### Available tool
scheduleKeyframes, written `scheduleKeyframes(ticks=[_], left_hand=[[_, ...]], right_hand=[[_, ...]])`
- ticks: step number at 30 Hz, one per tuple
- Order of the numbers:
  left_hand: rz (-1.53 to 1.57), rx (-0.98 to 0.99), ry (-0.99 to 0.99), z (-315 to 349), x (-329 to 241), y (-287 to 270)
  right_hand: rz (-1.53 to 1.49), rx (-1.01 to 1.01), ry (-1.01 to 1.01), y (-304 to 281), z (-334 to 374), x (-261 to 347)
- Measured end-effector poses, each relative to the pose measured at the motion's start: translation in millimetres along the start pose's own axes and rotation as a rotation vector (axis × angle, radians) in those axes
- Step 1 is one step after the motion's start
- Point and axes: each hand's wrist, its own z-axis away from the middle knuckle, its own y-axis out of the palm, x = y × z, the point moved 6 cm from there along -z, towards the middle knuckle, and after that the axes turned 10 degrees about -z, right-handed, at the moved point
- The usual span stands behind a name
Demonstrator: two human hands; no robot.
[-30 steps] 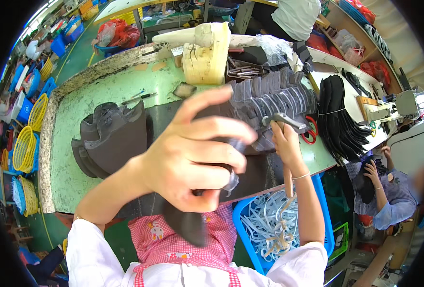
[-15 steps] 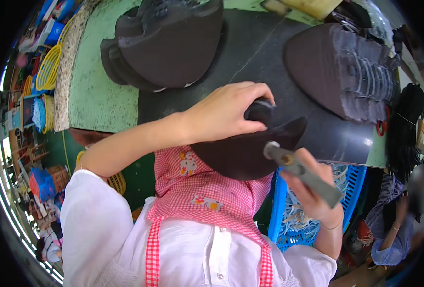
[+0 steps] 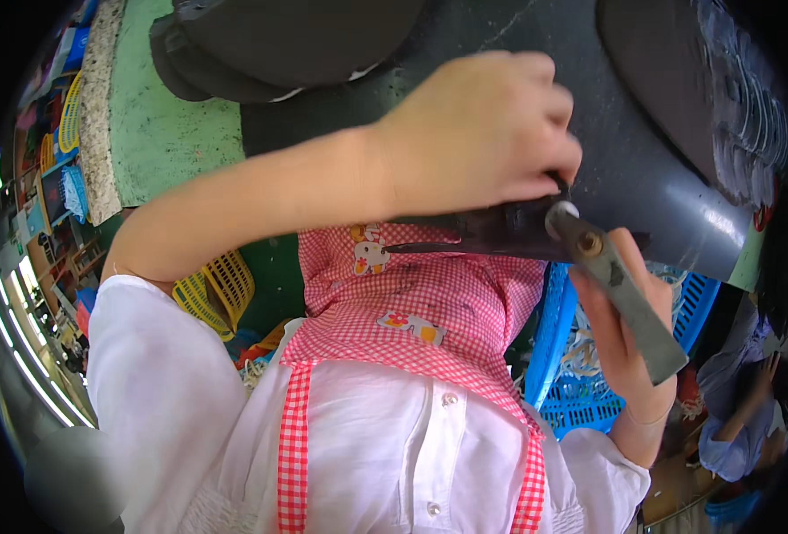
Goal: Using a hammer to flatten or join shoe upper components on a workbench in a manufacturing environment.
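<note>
Green tabletop, worn and speckled, mostly under a black sheet. Stack of dark rounded pieces at upper left; overlapping row of dark pieces at upper right. Blue basket with pale strips below the near edge, right side. Another person at lower right, partly in shadow.

Dark piece: at the near table edge, in front of my apron, seen nearly edge-on, so its full outline is hidden. Left hand: fingers curled in, thumb side down, pinched on the piece as far as I can see; fingertips partly hidden. Right hand: wrapped round the hammer, handle largely out of sight, round face just beside my left fingers. Contact between face and piece: cannot tell.

Handling, my judgement: piece thin and light, bendy like leather or rubber, hardly fragile. Smooth face could slide, so best held by the rim, thumb beneath and fingers on top, with fingertips clear of the hammer face. Hammer is likely the heavy item, weight in its metal head; a firm grip on the handle suits it.
</note>
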Motion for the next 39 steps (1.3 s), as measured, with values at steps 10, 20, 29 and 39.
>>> scheduleKeyframes(ticks=[10, 20, 29, 39], left_hand=[[0.046, -0.029, 0.401, -16, 9, -11], [-0.077, -0.289, 0.277, 0, 2, -6], [-0.258, -0.249, 0.079, 21, -7, -9], [-0.244, -0.124, -0.092, 33, -12, -15]], right_hand=[[-0.118, -0.085, -0.026, -16, 3, -2], [-0.095, -0.308, -0.08, -14, -3, 6], [-0.035, -0.153, -0.124, -7, -16, 8], [0.002, -0.053, -0.203, 1, -18, 9]])
